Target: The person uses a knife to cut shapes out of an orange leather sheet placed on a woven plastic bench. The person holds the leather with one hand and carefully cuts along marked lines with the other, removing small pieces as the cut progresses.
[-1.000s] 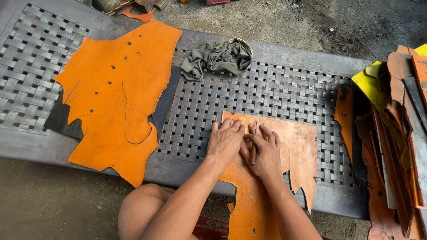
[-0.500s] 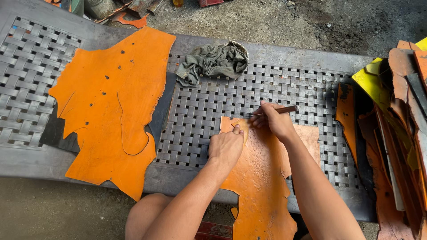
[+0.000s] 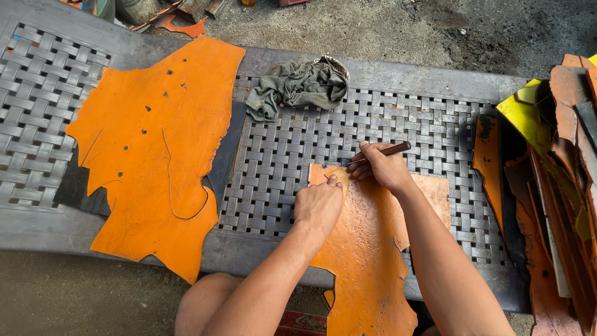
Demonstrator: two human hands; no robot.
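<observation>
Orange leather piece (image 3: 367, 261), lying across the front edge of the woven grey bench (image 3: 423, 124), right of centre, lower end hanging over that edge toward the knees. Paler, browner patch of it at the right side.

Larger orange hide (image 3: 155, 143) spread over the left half of the bench, dotted with small holes, scored with curved lines, atop a dark sheet (image 3: 227, 149) showing along its right edge. Stack of orange, yellow and brown offcuts (image 3: 559, 155) piled at the right end. Crumpled grey-green rag (image 3: 298, 84) near the back edge, centre.

Left hand (image 3: 318, 205) pressed down on the upper left corner of the leather piece, fingers loosely bent and gripping nothing, pinning it flat. Right hand (image 3: 385, 168) just beside it at the top edge, fingers closed around a slim brown tool (image 3: 385, 150), tip aimed at the corner near the left thumb; tip itself too small to tell apart.

Judging by the pose: marking or scoring along the top corner in hand. Next stroke calling for firm downward hold, unshifted leather, and a steady tip kept clear of the pinning fingers.
</observation>
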